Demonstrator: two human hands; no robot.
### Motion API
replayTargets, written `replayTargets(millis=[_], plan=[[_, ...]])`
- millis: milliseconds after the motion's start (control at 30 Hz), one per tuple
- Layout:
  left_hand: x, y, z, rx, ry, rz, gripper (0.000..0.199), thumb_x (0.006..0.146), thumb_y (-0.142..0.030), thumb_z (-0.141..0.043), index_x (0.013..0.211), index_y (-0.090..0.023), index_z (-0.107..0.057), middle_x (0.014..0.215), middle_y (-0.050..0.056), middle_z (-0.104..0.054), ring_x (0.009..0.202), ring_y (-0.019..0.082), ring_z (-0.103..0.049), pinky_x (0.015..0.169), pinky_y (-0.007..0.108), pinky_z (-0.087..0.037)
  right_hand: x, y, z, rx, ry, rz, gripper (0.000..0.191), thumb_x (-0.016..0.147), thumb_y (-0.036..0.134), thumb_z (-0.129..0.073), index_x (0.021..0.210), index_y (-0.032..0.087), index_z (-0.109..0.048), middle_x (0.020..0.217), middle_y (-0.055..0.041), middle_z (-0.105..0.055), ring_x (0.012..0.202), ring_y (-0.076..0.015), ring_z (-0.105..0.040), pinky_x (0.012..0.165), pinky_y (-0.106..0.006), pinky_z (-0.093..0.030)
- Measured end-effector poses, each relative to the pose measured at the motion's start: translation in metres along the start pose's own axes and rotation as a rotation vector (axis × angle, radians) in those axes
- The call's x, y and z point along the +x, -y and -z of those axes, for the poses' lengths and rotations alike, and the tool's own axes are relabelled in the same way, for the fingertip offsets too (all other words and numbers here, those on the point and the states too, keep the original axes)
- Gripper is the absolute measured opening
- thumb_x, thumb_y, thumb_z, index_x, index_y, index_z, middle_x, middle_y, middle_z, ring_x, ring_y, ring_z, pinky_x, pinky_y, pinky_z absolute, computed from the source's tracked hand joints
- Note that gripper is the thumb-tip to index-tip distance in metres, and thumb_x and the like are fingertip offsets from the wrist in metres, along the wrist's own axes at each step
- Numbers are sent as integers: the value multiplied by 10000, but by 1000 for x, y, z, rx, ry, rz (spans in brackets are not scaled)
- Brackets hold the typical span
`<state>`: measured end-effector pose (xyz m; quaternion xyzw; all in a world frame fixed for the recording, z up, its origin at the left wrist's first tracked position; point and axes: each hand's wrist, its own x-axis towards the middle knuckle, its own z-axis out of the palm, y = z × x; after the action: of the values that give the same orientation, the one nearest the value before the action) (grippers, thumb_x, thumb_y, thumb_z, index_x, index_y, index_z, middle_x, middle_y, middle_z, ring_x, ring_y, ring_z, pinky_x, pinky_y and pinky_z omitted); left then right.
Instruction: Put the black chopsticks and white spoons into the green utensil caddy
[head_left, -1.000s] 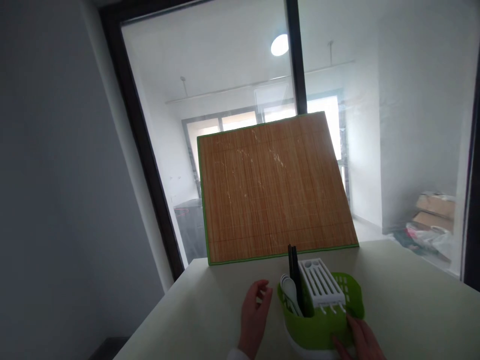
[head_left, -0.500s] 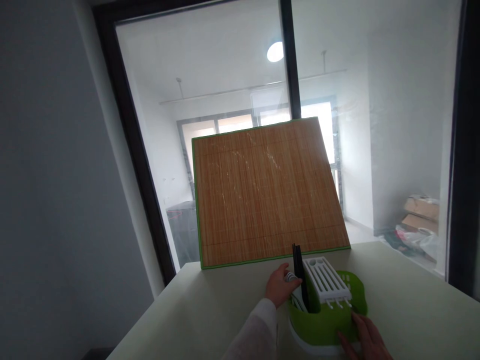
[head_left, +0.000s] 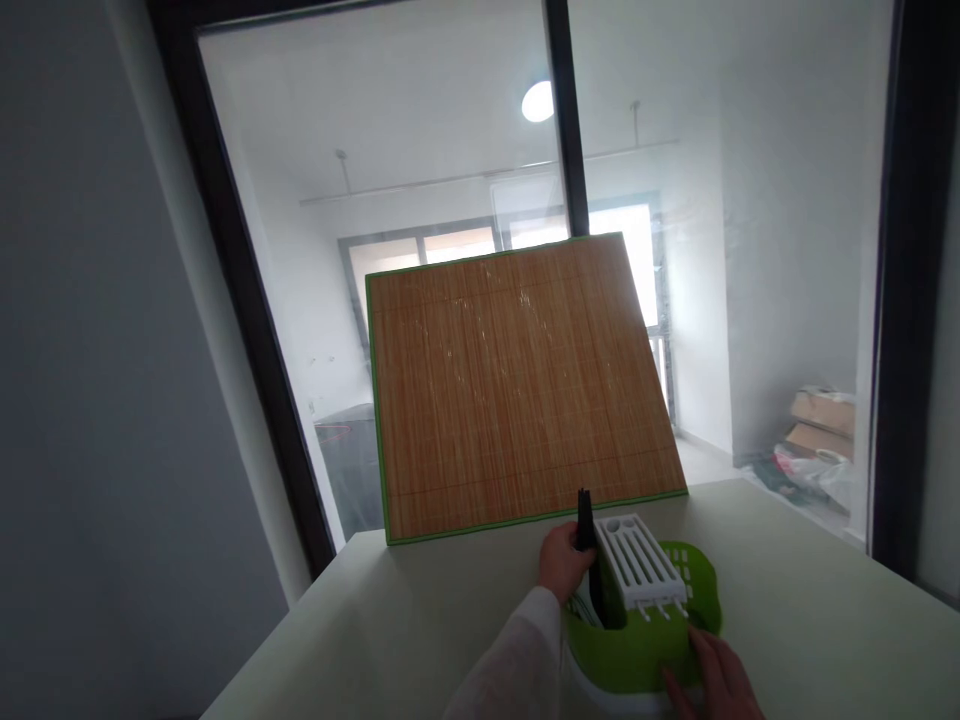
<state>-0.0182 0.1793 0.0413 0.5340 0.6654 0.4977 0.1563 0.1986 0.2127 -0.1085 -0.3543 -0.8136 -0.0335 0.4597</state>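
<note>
A green utensil holder (head_left: 626,655) with a white base stands near the front of the table. A white slotted rack (head_left: 641,560) with small hooks sits on its top. Several black chopsticks (head_left: 585,515) stand upright in the left compartment, with thin pale-handled utensils (head_left: 585,608) low beside them. My left hand (head_left: 562,565) is closed around the chopsticks from the left, its fingertips partly hidden behind them. My right hand (head_left: 716,680) grips the holder's lower right side, thumb on the front and fingers along the edge.
A bamboo mat (head_left: 517,390) with green edging leans upright at the back of the pale table (head_left: 420,640). Behind it is a dark-framed glass partition (head_left: 574,130). Cardboard boxes and plastic bags (head_left: 821,430) lie beyond the glass at right.
My left fingers have moved from a striped grey-white thing beside the chopsticks onto the chopsticks themselves. My right hand stays on the holder. The whole view has shifted slightly.
</note>
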Motion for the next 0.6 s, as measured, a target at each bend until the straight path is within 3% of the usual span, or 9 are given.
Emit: replayTargets(millis=[267,600], plan=[[-14,-14,0,152,-120,-45,260,651,-109,-546,872,-178,-664,833,46,-699,774,184,-622,693,269,-443,-3,4,0,-17,24,-47,478,839,456,-479,1214,177,-378,1108,-118,-539,999,-224,-600,784,-333,-563],[-17,-24,-3,315,-141,21,171,691,-202,-578,859,-188,-606,799,57,-674,744,214,-614,644,289,-416,2,12,6,39,-12,-68,430,839,453,-473,1185,208,-404,1083,-104,-561,984,-233,-606,783,-373,-556]])
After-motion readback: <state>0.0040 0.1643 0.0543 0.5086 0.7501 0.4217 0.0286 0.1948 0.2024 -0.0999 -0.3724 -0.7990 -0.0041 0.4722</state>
